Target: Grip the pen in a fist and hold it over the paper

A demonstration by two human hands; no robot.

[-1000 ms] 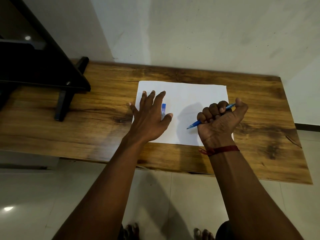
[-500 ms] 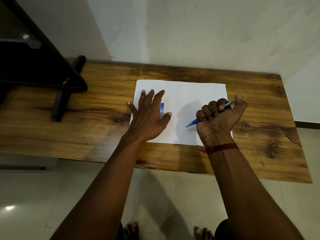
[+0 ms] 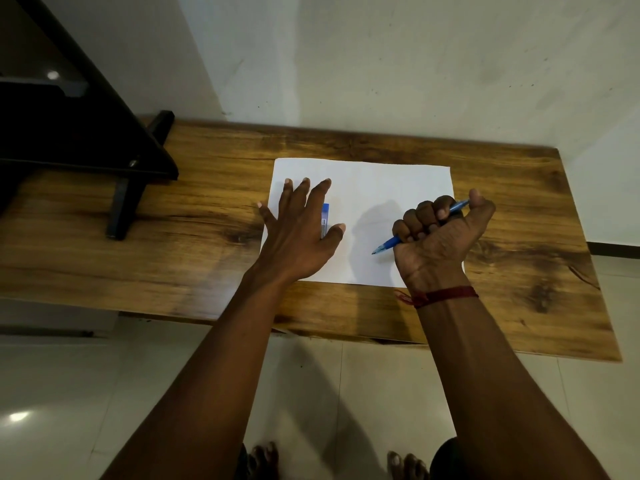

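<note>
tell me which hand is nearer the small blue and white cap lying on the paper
Left. The left hand lies flat on the white paper sheet, partly covering the small blue and white cap. The right hand sits well to its right, holding a blue pen.

One sheet of paper [image 3: 377, 188] lies on one surface [image 3: 207, 244], centre frame. One pen [image 3: 388, 244], one pen cap [image 3: 325, 220], two hands: left hand [image 3: 298, 233], right hand [image 3: 440, 237].

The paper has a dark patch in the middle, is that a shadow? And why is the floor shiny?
Head view: yes, the grey patch on the paper is the shadow of the right hand gripping the pen; the bright spot on the floor is glare from a light; the table edges bow, which is wide-angle distortion.
</note>
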